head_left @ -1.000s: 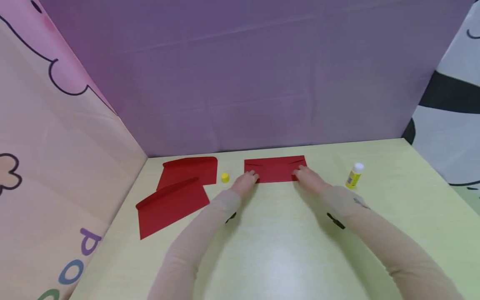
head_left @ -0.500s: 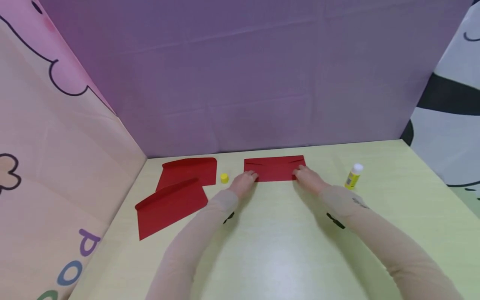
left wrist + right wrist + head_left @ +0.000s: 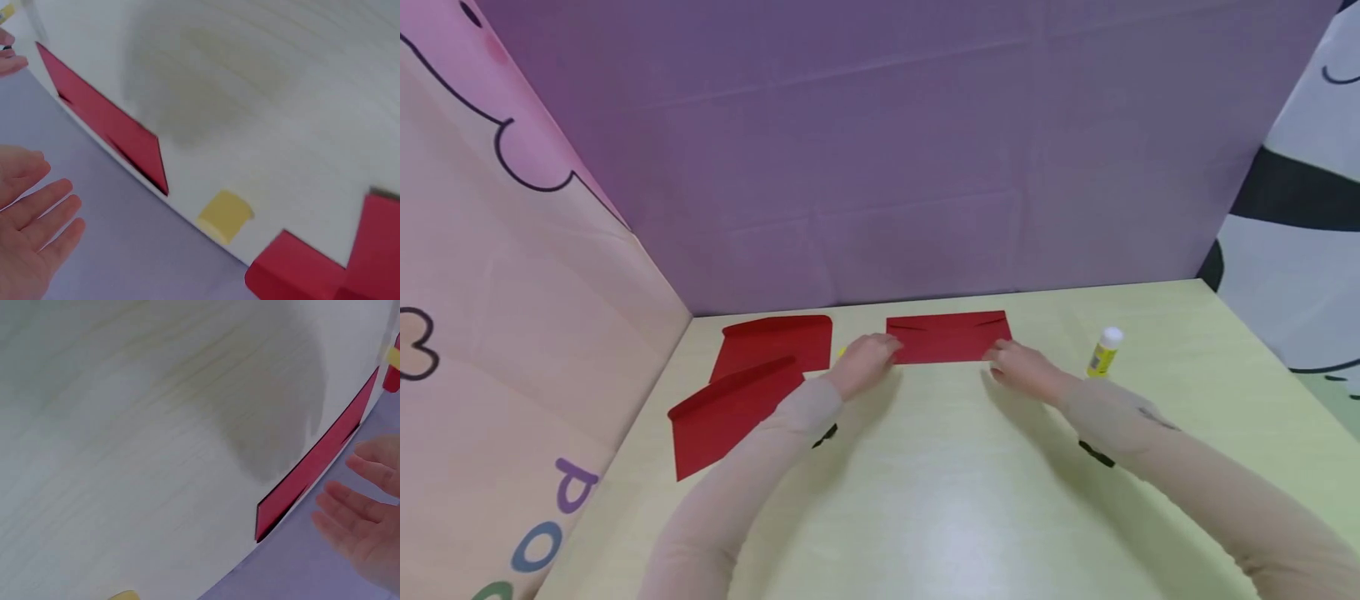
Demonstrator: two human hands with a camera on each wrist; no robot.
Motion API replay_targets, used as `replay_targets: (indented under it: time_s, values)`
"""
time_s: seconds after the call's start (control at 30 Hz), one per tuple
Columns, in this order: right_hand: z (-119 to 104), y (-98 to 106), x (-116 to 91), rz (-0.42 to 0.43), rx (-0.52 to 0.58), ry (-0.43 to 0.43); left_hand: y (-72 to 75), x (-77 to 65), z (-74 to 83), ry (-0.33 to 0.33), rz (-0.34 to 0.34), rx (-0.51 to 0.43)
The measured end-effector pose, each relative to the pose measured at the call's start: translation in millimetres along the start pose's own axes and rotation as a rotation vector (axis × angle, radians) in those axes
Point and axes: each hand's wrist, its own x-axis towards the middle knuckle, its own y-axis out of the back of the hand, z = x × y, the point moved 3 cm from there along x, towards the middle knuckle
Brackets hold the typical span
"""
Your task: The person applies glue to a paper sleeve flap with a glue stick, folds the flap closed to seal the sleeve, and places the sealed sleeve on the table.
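Loosely, we have a red envelope (image 3: 947, 340) between two relaxed hands, with loose items nearby.
It lies flat on the table (image 3: 925, 500) by the back edge; the left hand (image 3: 867, 365) and right hand (image 3: 1024, 368) have extended fingers clamped on nothing, though we cannot tell whether fingertips touch paper. We judge an outward sweep of the left hand could roll the yellow cap (image 3: 224, 215), and a wide right sleeve (image 3: 1112, 417) could topple the glue stick (image 3: 1103, 354); unpressed, the flap might lift.
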Motion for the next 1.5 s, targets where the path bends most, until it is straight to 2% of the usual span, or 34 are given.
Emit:
replay_targets:
  time_s: [0.2, 0.33, 0.47, 0.73, 0.97, 1.2, 1.5]
  values:
    - [-11.6, 8.5, -14.9, -0.005, 0.002, 0.031, 13.1, -16.9, -9.1, -0.045, 0.070, -0.022]
    - [-18.4, 11.0, -24.4, -0.025, 0.004, 0.044, 22.3, -31.4, -13.2, -0.043, 0.077, -0.011]
    - [-25.3, 11.6, -36.1, -0.017, 0.032, 0.065, 28.6, -48.0, -18.4, -0.012, 0.079, 0.005]
    - [-35.5, 15.0, -68.2, 0.031, 0.089, 0.111, 30.9, -85.4, -37.3, 0.139, 0.042, -0.030]
    - [-33.6, 17.9, -88.2, 0.051, 0.100, 0.102, 33.1, -114.2, -61.6, 0.235, 0.079, -0.039]
    - [-29.2, 20.4, -102.5, 0.075, 0.083, 0.088, 34.4, -140.0, -86.2, 0.310, 0.122, -0.052]
    - [-29.2, 22.1, -111.2, 0.080, 0.070, 0.095, 30.1, -170.7, -124.7, 0.483, 0.103, -0.163]
